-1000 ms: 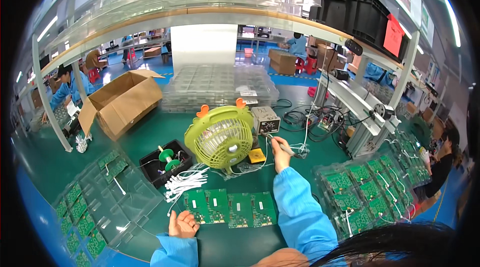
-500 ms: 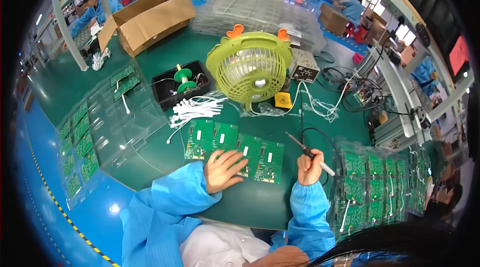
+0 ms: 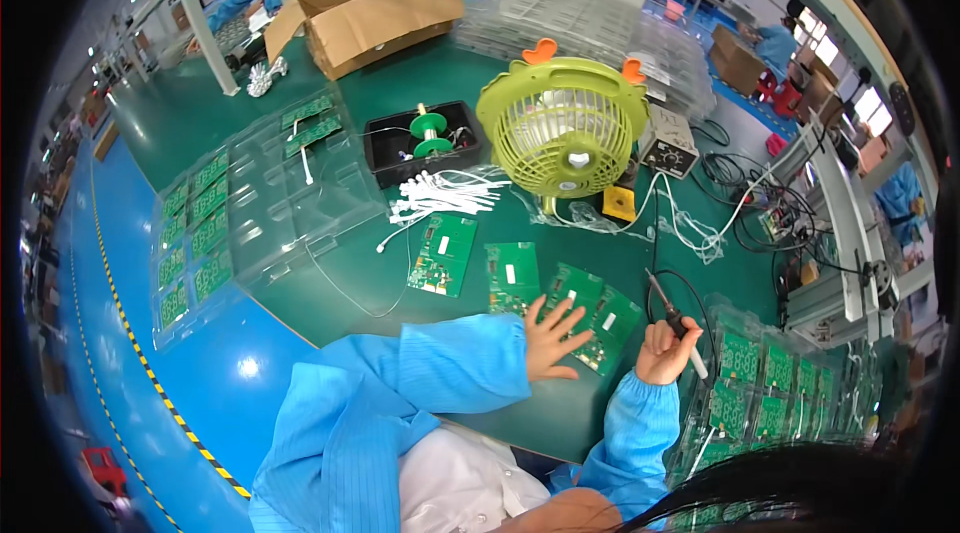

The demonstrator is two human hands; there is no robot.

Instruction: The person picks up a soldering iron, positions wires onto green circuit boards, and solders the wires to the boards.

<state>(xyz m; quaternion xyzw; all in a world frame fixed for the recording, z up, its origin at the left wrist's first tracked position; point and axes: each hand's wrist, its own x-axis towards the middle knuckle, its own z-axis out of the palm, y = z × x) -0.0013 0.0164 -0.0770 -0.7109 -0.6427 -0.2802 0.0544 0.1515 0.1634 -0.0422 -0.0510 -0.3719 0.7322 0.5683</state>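
Note:
My left hand [image 3: 555, 341] lies with fingers spread on green circuit boards. Under its fingertips are a middle board [image 3: 576, 285] and the tilted rightmost board [image 3: 612, 326], which overlap or nearly touch. Another board [image 3: 512, 268] sits just left of the fingers. Farther left, a slightly turned board [image 3: 443, 253] lies apart. In my right hand [image 3: 664, 353] is a soldering iron [image 3: 672, 311], its tip pointing up and away to the left, above the table and right of the boards. A pile of white cables with connectors [image 3: 450, 195] lies behind the boards.
Behind the cables stand a black box [image 3: 385, 148] holding a green wire spool [image 3: 430, 133] and a green fan [image 3: 565, 133]. A control unit [image 3: 668, 141] is beside the fan. Clear trays with boards flank me, left [image 3: 285, 203] and right [image 3: 765, 388]. An open carton [image 3: 385, 28] stands farther back.
My left hand has slid right across the boards. Their close row has spread: the leftmost stands apart and the right ones are tilted. My right hand still holds the iron; the whole view has shifted.

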